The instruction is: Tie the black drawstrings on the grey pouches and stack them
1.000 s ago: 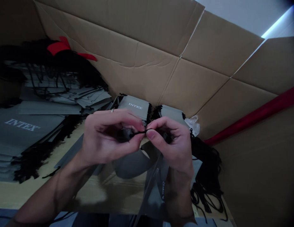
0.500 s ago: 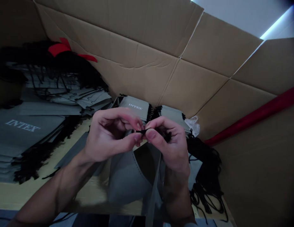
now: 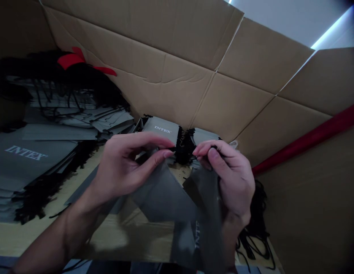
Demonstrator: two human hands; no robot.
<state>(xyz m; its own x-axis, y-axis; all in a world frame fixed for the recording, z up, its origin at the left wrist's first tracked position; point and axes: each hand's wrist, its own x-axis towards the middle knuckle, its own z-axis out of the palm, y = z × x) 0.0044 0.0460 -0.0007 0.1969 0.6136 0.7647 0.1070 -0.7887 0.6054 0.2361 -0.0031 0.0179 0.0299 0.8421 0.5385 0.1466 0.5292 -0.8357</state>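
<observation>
A grey drawstring bag (image 3: 168,194) hangs in front of me, its fabric spread between my hands above the table. My left hand (image 3: 125,163) is closed in a pinch, thumb against fingers, on a bit of black cord at the bag's left side. My right hand (image 3: 228,171) is closed too, with black cord showing at its thumb and forefinger. Grey fabric drops below the right hand, with part of a white print showing near its lower end. A gap separates the fingertips of the two hands. Whether one cord runs between them cannot be made out.
At left lies a stack of grey INTEX bags (image 3: 48,156) with black cord ends. Behind it is a higher pile with a red strip (image 3: 70,60). More INTEX bags (image 3: 162,129) stand by the cardboard wall (image 3: 154,61). Loose black cords (image 3: 255,236) lie at right.
My hands have parted from a joined pinch on the black cord. The right hand moved right, and the bag's fabric is pulled wider and shifted with it.
</observation>
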